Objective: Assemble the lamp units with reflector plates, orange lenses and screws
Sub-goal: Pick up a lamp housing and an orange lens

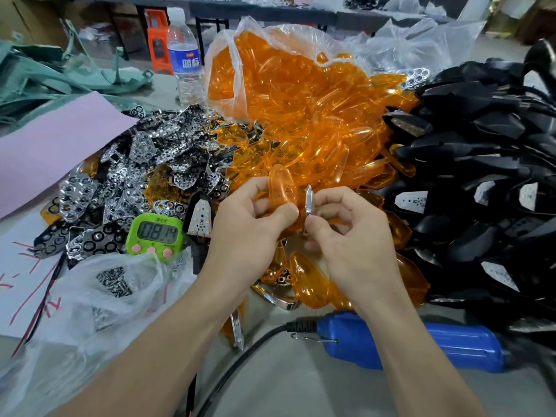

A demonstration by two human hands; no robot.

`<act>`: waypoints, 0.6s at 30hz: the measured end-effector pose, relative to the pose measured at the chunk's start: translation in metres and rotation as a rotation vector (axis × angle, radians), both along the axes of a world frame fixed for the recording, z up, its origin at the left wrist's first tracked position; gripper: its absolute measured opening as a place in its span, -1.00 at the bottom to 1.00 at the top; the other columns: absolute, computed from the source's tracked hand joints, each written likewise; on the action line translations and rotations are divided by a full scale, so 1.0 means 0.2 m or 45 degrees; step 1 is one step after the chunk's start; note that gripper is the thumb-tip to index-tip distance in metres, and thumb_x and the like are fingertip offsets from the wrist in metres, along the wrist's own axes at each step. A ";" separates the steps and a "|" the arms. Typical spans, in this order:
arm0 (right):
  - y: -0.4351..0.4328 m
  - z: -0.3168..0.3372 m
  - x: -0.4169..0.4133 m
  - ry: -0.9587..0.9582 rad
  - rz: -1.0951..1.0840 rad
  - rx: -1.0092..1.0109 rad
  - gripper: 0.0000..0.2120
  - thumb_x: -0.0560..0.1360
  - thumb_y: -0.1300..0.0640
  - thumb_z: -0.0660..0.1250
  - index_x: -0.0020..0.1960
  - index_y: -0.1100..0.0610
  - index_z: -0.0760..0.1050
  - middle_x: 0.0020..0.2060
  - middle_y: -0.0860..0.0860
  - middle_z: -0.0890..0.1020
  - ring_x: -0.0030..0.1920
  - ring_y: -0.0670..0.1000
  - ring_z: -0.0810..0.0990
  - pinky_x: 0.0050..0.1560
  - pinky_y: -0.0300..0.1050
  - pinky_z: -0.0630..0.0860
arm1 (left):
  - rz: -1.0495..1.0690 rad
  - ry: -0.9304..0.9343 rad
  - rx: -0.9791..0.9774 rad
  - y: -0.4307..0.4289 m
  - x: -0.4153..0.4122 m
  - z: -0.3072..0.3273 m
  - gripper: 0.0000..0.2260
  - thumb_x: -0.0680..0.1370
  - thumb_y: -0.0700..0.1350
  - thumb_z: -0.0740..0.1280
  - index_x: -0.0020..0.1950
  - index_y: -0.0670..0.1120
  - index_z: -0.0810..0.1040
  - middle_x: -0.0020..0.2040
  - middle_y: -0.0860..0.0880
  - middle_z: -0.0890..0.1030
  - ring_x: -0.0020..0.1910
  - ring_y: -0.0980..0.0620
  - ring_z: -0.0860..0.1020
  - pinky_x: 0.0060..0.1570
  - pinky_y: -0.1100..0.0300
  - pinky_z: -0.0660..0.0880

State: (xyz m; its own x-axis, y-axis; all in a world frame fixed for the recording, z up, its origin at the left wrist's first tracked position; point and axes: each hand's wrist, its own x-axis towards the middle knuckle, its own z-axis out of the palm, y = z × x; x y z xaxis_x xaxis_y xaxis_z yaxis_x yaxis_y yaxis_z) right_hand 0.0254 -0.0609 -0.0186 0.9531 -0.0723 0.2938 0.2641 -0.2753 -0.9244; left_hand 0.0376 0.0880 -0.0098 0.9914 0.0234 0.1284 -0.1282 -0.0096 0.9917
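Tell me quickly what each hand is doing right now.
The left hand grips an orange lens.
The right hand pinches a chrome reflector plate, seen edge-on.

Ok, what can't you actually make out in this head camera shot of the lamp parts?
Head view only:
- Reflector plate pinched by the right hand: seen edge-on, its face is not visible.
- Orange lens in the left hand: lower part covered by that hand.
- Blue screwdriver: bit end blurred at the right.
- Screws: veiled by their plastic bag, too small to count.
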 end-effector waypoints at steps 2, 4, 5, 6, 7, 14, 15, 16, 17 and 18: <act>-0.01 0.00 0.00 -0.020 -0.046 -0.046 -0.76 0.56 0.22 0.41 0.03 -0.14 0.61 -0.15 -0.16 0.71 -0.11 -0.08 0.72 -0.18 -0.08 0.71 | -0.037 0.007 -0.034 0.00 0.00 0.01 -0.76 0.62 -0.25 0.38 0.01 0.11 0.70 -0.10 0.04 0.77 -0.13 0.14 0.72 -0.21 0.37 0.57; 0.00 0.01 0.00 -0.053 -0.070 -0.114 -0.75 0.57 0.22 0.40 0.05 -0.15 0.61 -0.15 -0.20 0.70 -0.11 -0.12 0.71 -0.17 -0.12 0.70 | -0.058 0.002 -0.033 -0.01 -0.01 0.00 -0.76 0.63 -0.27 0.37 0.03 0.08 0.71 -0.09 0.04 0.77 -0.12 0.13 0.72 -0.20 0.36 0.57; 0.00 0.01 0.00 -0.074 -0.079 -0.155 -0.75 0.57 0.22 0.40 0.06 -0.14 0.61 -0.15 -0.22 0.70 -0.10 -0.14 0.71 -0.16 -0.15 0.69 | -0.061 0.001 -0.033 -0.01 -0.01 0.00 -0.77 0.62 -0.28 0.38 0.03 0.06 0.71 -0.09 0.03 0.77 -0.12 0.12 0.73 -0.19 0.34 0.58; 0.00 0.01 0.00 -0.099 -0.092 -0.201 -0.76 0.57 0.22 0.40 0.07 -0.13 0.61 -0.16 -0.24 0.69 -0.10 -0.18 0.70 -0.13 -0.21 0.68 | -0.060 0.007 -0.036 -0.01 -0.01 0.00 -0.77 0.61 -0.28 0.40 0.03 0.05 0.72 -0.09 0.02 0.77 -0.11 0.10 0.73 -0.17 0.33 0.58; 0.01 0.00 0.00 -0.125 -0.111 -0.252 -0.77 0.57 0.21 0.40 0.07 -0.12 0.61 -0.16 -0.26 0.68 -0.10 -0.21 0.69 -0.11 -0.28 0.65 | -0.051 0.015 -0.035 -0.01 0.00 -0.01 -0.78 0.59 -0.28 0.42 0.01 0.04 0.74 -0.08 0.02 0.77 -0.09 0.08 0.73 -0.15 0.30 0.59; 0.02 0.00 0.01 -0.108 -0.048 -0.289 -0.76 0.58 0.21 0.38 0.05 -0.14 0.64 -0.16 -0.27 0.67 -0.03 -0.25 0.63 -0.08 -0.46 0.50 | 0.043 0.008 -0.043 -0.01 -0.01 -0.02 -0.79 0.56 -0.28 0.45 -0.04 0.03 0.76 -0.13 0.02 0.77 -0.17 0.10 0.73 -0.22 0.32 0.58; 0.03 0.00 0.01 -0.100 -0.019 -0.278 -0.75 0.59 0.21 0.37 0.04 -0.17 0.63 -0.16 -0.28 0.68 -0.03 -0.24 0.64 -0.08 -0.46 0.50 | 0.043 0.001 -0.057 -0.01 -0.01 -0.02 -0.79 0.55 -0.29 0.45 -0.05 0.02 0.76 -0.14 0.01 0.77 -0.20 0.12 0.72 -0.25 0.36 0.56; 0.03 0.00 0.01 -0.091 -0.001 -0.271 -0.73 0.59 0.20 0.37 0.04 -0.19 0.62 -0.15 -0.29 0.68 -0.03 -0.24 0.64 -0.08 -0.45 0.51 | 0.036 -0.002 -0.072 -0.01 0.00 -0.01 -0.79 0.55 -0.30 0.45 -0.05 0.01 0.76 -0.14 0.01 0.77 -0.21 0.14 0.72 -0.27 0.37 0.55; 0.03 0.00 0.01 -0.079 0.009 -0.266 -0.73 0.60 0.19 0.36 0.04 -0.22 0.62 -0.15 -0.29 0.68 -0.02 -0.24 0.64 -0.09 -0.43 0.53 | 0.027 -0.003 -0.082 0.00 0.00 -0.01 -0.79 0.55 -0.31 0.45 -0.04 -0.01 0.76 -0.14 0.00 0.77 -0.22 0.14 0.72 -0.28 0.37 0.55; 0.03 0.00 0.01 -0.064 0.015 -0.261 -0.72 0.60 0.18 0.35 0.04 -0.23 0.62 -0.15 -0.29 0.68 -0.02 -0.23 0.64 -0.10 -0.40 0.54 | 0.022 -0.004 -0.086 0.00 0.00 -0.01 -0.80 0.55 -0.32 0.45 -0.03 -0.02 0.76 -0.14 -0.01 0.77 -0.21 0.13 0.72 -0.28 0.37 0.55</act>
State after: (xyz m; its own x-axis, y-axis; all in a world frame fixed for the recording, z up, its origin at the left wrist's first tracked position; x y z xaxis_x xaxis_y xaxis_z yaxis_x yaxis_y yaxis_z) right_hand 0.0279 -0.0553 -0.0184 0.9374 0.0046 0.3482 0.3125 -0.4528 -0.8351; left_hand 0.0374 0.0883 -0.0120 0.9904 0.0496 0.1287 -0.1314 0.0552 0.9898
